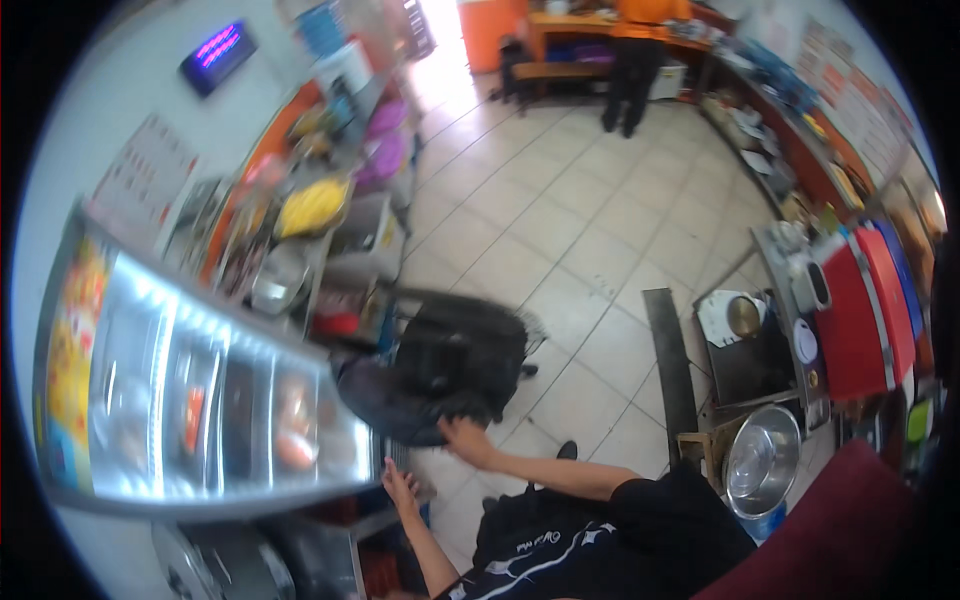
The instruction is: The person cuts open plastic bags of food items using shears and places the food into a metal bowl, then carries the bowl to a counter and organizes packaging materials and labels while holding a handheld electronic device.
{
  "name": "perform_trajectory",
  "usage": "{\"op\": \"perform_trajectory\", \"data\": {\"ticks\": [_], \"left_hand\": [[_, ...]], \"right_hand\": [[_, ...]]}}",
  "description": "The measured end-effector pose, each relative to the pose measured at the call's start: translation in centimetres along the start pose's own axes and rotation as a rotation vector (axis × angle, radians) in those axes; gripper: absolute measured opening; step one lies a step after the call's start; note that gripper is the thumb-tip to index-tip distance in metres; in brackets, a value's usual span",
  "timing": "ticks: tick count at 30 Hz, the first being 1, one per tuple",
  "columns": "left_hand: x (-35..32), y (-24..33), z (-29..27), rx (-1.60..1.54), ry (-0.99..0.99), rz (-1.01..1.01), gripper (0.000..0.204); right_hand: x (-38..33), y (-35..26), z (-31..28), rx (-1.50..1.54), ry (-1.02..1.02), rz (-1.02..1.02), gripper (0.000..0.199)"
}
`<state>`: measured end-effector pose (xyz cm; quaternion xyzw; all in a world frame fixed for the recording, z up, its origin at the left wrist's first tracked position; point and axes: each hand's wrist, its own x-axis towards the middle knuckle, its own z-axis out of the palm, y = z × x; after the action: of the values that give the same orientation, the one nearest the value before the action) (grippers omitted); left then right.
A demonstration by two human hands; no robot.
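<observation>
My left hand (400,486) is low, beside the lower corner of a lit display fridge (215,375). Its fingers are apart, and I see nothing held in it. To its right, my right hand (464,440) reaches leftward against the near edge of a black, bag-like bundle (390,405); its fingers look spread, though blurred. This bundle leans against a larger dark bag or seat (460,345), whose exact kind I cannot make out. Inside the fridge, an orange item (194,418) and pale wrapped items (295,425) sit on separate shelves.
A counter at the left holds a yellow-filled tray (313,207) and a metal pot (280,280). Near my right side are a large steel basin (763,460) and a red box (865,310). A person in orange (645,45) stands across the tiled floor (560,220).
</observation>
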<state>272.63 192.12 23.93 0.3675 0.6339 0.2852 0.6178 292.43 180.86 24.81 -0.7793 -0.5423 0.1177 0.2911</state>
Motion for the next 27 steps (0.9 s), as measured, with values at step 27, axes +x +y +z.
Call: {"op": "perform_trajectory", "data": {"ticks": [27], "left_hand": [[2.1, -5.5, 52.0, 0.766, -0.104, 0.215, 0.047]], "right_hand": [[-25.9, 65.2, -25.6, 0.261, -0.389, 1.545, 0.05]]}}
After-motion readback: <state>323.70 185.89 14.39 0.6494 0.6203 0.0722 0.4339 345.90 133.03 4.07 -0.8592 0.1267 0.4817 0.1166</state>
